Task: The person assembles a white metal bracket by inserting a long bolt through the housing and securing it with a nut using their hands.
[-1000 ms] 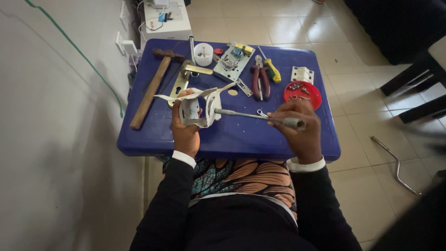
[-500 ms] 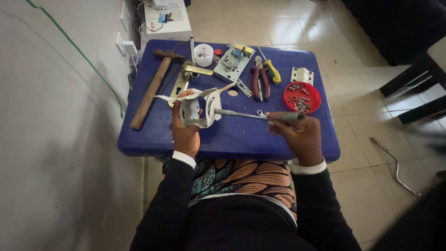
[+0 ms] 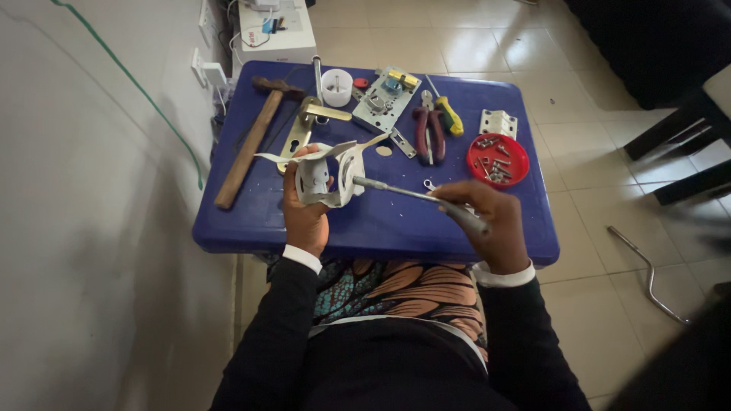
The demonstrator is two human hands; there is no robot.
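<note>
My left hand [image 3: 304,209] grips a white bent metal bracket [image 3: 329,173] above the blue table [image 3: 381,224]. A grey-handled screwdriver [image 3: 426,199] is in my right hand [image 3: 491,224], its tip reaching left into the bracket. Both hands hover over the table's near half, the bracket held upright between them.
A wooden-handled hammer [image 3: 247,144] lies at the table's left. Further back are a brass door handle [image 3: 312,118], a white cup [image 3: 336,85], a metal lock body [image 3: 388,99], red-handled pliers [image 3: 429,131], a yellow-green screwdriver [image 3: 449,114], a red lid of screws [image 3: 497,160] and a bent rod [image 3: 647,274] on the floor.
My right hand has slid slightly down and toward me with the screwdriver. The left hand still holds the bracket in the same place.
</note>
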